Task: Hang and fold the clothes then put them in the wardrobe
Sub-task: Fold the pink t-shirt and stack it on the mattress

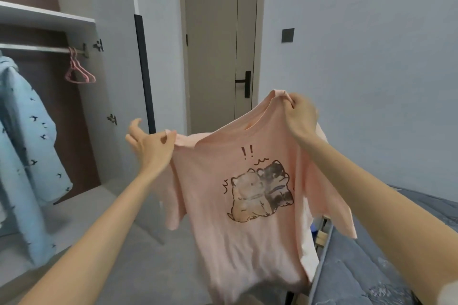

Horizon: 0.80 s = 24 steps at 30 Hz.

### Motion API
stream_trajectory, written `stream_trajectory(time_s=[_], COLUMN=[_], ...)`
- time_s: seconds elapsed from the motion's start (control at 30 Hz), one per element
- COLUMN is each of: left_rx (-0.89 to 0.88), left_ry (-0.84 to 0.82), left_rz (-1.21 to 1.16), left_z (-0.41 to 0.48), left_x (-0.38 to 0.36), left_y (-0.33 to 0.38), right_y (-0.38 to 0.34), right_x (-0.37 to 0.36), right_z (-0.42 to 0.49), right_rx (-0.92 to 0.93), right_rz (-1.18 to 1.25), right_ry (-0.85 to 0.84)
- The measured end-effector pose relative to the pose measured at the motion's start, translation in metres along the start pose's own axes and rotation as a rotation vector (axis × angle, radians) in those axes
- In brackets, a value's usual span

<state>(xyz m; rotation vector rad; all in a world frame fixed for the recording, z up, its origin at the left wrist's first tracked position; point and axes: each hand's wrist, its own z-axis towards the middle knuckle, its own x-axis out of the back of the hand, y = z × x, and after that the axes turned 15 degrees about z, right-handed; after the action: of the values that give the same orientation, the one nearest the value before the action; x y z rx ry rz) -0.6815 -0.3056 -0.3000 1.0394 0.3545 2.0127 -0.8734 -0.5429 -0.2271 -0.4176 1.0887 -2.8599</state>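
While my left hand [148, 146] and right hand [301, 116] each pinch a shoulder of the pink T-shirt [238, 195], it hangs spread in the air beside the bed [371, 267]; one blue jacket [27, 156] already hangs in the wardrobe [47, 18], pink hangers [79, 69] spare, so most work seems left.

the rail [37, 48] is bare between blue garment [27, 146] and pink hangers [78, 72].
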Motion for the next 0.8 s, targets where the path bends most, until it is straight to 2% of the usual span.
stream_trajectory(time_s=[0.07, 0.13, 0.2, 0.37, 0.5, 0.63, 0.8], left_rx=[-0.05, -0.009, 0.003, -0.141, -0.38, -0.417, -0.518], left_ry=[-0.216, -0.389, -0.463, -0.735, -0.559, -0.427, -0.268], left_rz=[-0.306, -0.523, -0.553, -0.665, -0.398, -0.508, -0.468], left_z=[-0.001, -0.008, -0.011, -0.014, -0.015, -0.002, 0.011], left_x=[0.002, 0.008, 0.006, 0.0, -0.009, -0.016, -0.018], left_y=[-0.001, 0.004, 0.01, 0.03, 0.045, 0.082, 0.161], right_y=[-0.001, 0.0, 0.004, 0.02, 0.024, 0.01, -0.02], right_x=[0.002, 0.007, 0.014, 0.038, 0.07, 0.111, 0.176], right_z=[-0.001, -0.002, -0.004, -0.011, -0.017, -0.016, 0.002], right_rx=[0.011, 0.012, 0.006, -0.03, -0.035, 0.001, 0.073], right_rz=[-0.008, -0.028, -0.071, -0.216, -0.277, -0.294, -0.401], right_ry=[0.014, 0.026, 0.046, 0.081, 0.105, 0.182, 0.327])
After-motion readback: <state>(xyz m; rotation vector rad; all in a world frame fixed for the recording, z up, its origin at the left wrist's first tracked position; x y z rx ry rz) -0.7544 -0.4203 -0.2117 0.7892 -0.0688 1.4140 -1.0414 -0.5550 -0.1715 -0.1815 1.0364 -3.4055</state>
